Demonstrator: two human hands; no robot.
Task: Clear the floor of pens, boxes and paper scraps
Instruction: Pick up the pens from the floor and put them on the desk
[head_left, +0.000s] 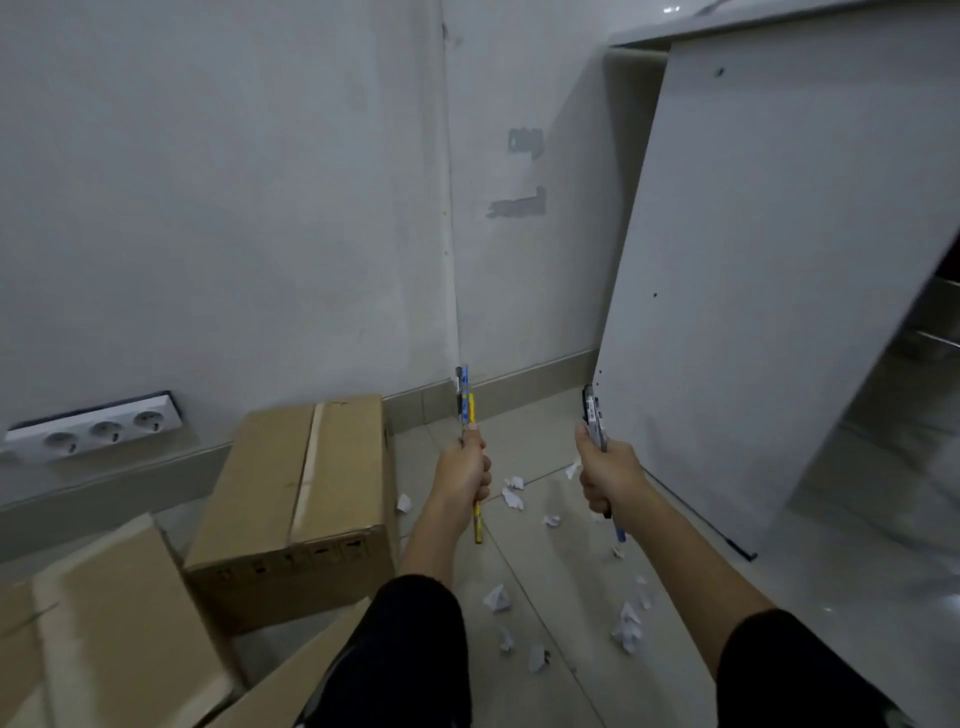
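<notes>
The left hand (464, 470) was clenched in a fist around a bundle of blue, grey and yellow pens (466, 402), their long axis near upright, tips toward the wall corner, a yellow end jutting below the fist. The right hand (604, 475) gripped a second bundle of grey and blue pens (594, 415) the same way, tilted slightly left. Both forearms reached forward in black sleeves, held above the tiled floor (566, 654). White crumpled paper scraps (627, 629) lay scattered on the floor beneath the hands. A closed brown cardboard box (296, 499) stood on the floor by the wall's skirting edge.
</notes>
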